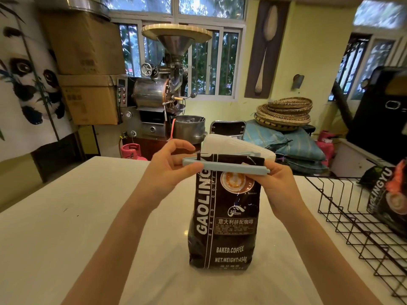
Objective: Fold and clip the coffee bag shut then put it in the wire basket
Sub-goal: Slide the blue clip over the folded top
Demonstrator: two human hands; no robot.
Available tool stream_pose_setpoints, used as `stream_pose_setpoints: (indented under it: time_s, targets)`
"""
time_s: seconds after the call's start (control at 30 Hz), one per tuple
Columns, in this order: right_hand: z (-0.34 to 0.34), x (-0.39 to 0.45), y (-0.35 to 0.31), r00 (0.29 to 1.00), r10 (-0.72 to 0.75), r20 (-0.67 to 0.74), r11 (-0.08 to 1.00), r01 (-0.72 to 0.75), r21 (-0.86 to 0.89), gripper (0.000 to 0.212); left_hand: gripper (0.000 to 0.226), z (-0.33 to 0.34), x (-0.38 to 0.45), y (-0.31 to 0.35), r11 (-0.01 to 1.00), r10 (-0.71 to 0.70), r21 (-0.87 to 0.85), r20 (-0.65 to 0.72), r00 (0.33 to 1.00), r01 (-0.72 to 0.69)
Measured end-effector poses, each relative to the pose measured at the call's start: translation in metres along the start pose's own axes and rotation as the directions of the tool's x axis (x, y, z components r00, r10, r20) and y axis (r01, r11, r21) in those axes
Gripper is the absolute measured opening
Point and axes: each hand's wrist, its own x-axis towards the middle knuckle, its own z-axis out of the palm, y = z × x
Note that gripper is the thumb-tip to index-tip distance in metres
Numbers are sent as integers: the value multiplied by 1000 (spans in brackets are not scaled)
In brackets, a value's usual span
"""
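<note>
A black coffee bag (224,221) stands upright on the white table (66,216), its top folded over. A long pale-blue clip (229,167) lies across the folded top. My left hand (169,164) pinches the clip's left end with thumb and fingers. My right hand (275,183) grips the clip's right end and the bag's upper edge. The black wire basket (352,219) sits to the right on the table, an arm's width from the bag.
Another coffee bag (387,199) lies in the basket at the far right. A white box (231,146) stands just behind the bag. Beyond the table are a coffee roaster (158,95), cardboard boxes and stacked woven trays (284,113).
</note>
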Motion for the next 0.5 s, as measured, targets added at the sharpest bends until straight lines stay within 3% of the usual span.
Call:
stream_pose_setpoints:
  time_s: [0.17, 0.33, 0.5]
  targets:
    - [3, -1, 1, 999, -24, -35, 1000, 24, 19, 20, 33, 16, -2, -5, 1000, 26, 12, -20, 999, -25]
    - [3, -3, -1, 1000, -12, 25, 1000, 13, -5, 13, 36, 14, 0, -3, 998, 53, 45, -10, 999, -53]
    - [-5, 1, -8, 987, 88, 137, 953, -124, 276, 53, 37, 14, 0, -4, 995, 61, 84, -21, 998, -59]
